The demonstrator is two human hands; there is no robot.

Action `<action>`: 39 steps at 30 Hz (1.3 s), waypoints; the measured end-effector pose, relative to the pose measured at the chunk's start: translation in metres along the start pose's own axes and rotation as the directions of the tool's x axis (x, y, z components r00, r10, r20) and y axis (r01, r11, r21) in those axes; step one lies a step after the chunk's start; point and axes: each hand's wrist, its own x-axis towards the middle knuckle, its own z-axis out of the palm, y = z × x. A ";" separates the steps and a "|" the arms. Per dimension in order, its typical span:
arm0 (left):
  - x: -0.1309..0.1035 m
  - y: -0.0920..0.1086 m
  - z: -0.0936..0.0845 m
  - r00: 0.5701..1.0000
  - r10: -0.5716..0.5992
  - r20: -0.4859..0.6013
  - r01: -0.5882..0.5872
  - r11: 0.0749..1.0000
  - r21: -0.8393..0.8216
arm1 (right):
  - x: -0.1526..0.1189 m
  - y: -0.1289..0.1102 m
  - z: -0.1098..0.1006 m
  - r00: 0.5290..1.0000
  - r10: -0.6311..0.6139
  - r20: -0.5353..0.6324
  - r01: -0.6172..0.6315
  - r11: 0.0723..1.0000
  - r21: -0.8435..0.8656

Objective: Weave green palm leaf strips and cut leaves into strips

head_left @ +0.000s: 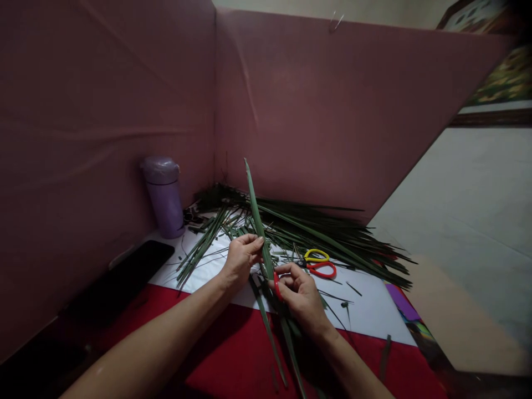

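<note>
A long green leaf (256,217) stands nearly upright in front of me, its pointed tip toward the pink panel. My left hand (243,256) is closed, pinching this leaf between thumb and fingers partway up. Lower down, my right hand (300,293) is closed around a small red tool (277,287) held against the leaf; its working end is hidden, so its exact kind cannot be made out. Below my hands, more leaf strips (266,327) hang over the red cloth. Just beyond my right hand lie scissors (318,264) with one yellow and one red handle loop.
A pile of long green leaves (332,235) runs along the back panel (311,122). Cut strips (203,244) lie at left on the white cloth (366,310). A purple tumbler (165,202) stands in the left corner, near a dark phone-like slab (124,277).
</note>
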 end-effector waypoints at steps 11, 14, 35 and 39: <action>-0.003 -0.005 0.002 1.000 0.001 -0.024 -0.001 1.000 -0.003 | -0.001 -0.001 0.002 1.000 0.003 0.015 -0.004 0.999 0.048; -0.003 -0.007 0.002 1.000 0.001 -0.021 -0.001 1.000 -0.001 | -0.001 -0.002 0.003 1.000 0.000 0.003 0.000 0.999 0.048; -0.010 -0.013 0.005 0.998 -0.055 0.036 0.056 0.998 -0.034 | 0.002 -0.002 0.002 0.999 0.007 -0.033 -0.004 0.997 0.082; -0.004 -0.007 0.002 0.997 -0.016 0.069 0.017 1.000 -0.022 | 0.001 -0.002 0.001 1.000 0.008 -0.022 -0.005 0.994 0.110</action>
